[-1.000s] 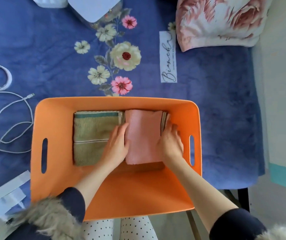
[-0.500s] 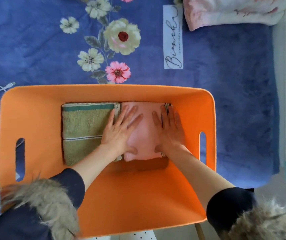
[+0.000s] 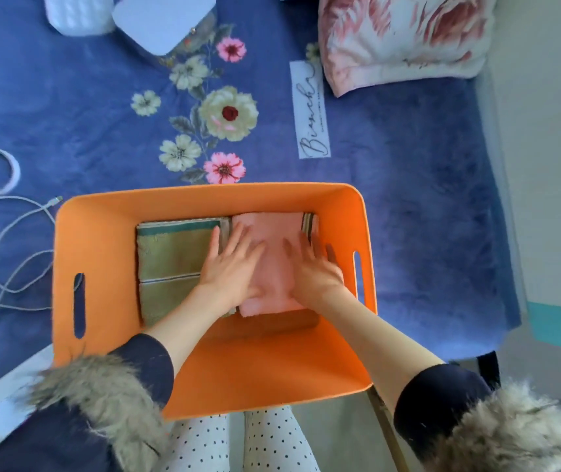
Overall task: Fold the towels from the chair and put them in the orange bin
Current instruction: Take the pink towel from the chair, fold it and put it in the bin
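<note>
Both sets of fingers lie straight and spread, gripping nothing: the left hand [image 3: 229, 267] rests flat across the seam between two folded towels, and the right hand [image 3: 313, 270] presses palm-down on the right part of the pink towel [image 3: 272, 233]. That pink towel sits folded at the right of the orange bin [image 3: 204, 369], on top of a striped towel [image 3: 309, 222] whose edge shows just past its far right corner. Touching its left side is a folded olive-green towel [image 3: 173, 260] with a teal band along its far edge.

The step in hand looks like the last of a placement: patting the pink towel flat so that it sits level beside the green one. By my reckoning the next move calls for lifting both hands straight up out of the bin without dragging the top fold, then turning to the chair for another towel, if any are left; the chair's seat is not in view, so I cannot tell.

The bin sits on a blue floral blanket [image 3: 408, 199]. On it, to the left, lie white cables [image 3: 10, 233]; at the far right is a pink floral pillow [image 3: 401, 39]; at the far left are white objects [image 3: 156, 18] I cannot identify. None of these block the bin; only its tall walls limit the hands' way out.
</note>
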Motion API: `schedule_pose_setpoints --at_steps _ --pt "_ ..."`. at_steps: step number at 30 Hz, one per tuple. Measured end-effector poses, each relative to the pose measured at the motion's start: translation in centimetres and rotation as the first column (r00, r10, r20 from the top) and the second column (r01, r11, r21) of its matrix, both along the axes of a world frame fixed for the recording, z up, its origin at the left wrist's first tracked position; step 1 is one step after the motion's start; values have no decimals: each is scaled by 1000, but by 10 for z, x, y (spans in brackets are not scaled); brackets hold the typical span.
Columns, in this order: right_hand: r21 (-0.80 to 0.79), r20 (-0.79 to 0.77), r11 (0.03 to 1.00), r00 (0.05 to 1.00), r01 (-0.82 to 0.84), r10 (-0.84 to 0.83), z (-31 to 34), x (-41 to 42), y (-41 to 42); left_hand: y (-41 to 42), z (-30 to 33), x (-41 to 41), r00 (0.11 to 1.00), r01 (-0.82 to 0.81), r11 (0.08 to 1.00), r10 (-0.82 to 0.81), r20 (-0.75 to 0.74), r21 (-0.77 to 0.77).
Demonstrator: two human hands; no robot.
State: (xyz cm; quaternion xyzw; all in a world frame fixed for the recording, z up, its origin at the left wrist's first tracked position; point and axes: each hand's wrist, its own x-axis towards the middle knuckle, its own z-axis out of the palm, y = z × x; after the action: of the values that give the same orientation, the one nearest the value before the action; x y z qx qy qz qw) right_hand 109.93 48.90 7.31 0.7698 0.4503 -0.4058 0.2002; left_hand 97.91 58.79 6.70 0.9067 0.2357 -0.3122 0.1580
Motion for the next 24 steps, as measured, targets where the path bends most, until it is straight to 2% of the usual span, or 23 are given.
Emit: schedule_pose_setpoints --at_steps 3,6,10,12,17,20,24 --pt "192 -70 975 992 113 -101 45 -7 -9 -1 40 -13 988 -136 990 138 70 -32" --pt "316 -84 922 975 222 -206 92 -10 -18 0 85 -20 901 -315 941 338 271 -127" --pt "445 -52 826 931 345 -361 157 -13 -34 -2 146 -19 839 -308 935 353 414 -174" --pt "494 -26 772 895 399 -446 188 -16 -47 -7 175 -13 835 -236 953 298 462 -189" --pt "567 110 694 794 444 -598 243 -26 -97 -22 222 -1 831 45 993 26 555 -113" --pt "604 172 608 660 515 -731 263 -48 -134 -29 235 1 813 206 977 -136 567 -62" --pt "645 202 467 455 605 -867 278 -103 -186 -55 250 -2 700 439 898 -334 632 -11"
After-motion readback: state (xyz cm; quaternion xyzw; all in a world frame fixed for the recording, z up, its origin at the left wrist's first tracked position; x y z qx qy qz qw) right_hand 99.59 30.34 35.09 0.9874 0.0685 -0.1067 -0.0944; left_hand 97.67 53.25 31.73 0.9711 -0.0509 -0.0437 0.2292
